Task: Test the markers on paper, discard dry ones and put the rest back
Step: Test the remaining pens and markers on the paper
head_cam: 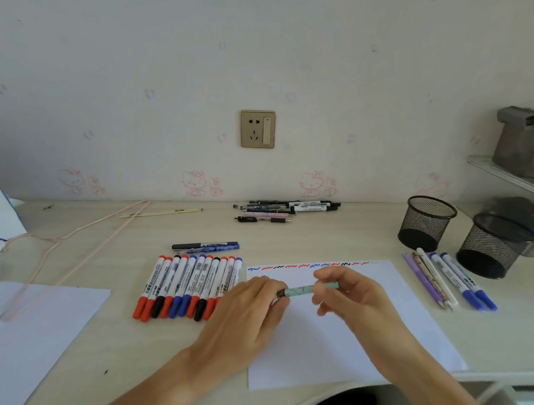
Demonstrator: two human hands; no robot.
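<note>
A green patterned pen is held level above the white test paper. My left hand pinches its left end and my right hand grips its right end. Along the paper's top edge runs a line of blue, red and black squiggles. Left of the paper lies a row of several red, black and blue markers. On the right lie several pens and blue markers beside two empty black mesh cups.
Two more markers lie above the row. A pile of dark pens sits by the wall. A second white sheet lies at the left with a pink wire hanger over it. A clear shelf stands at the right.
</note>
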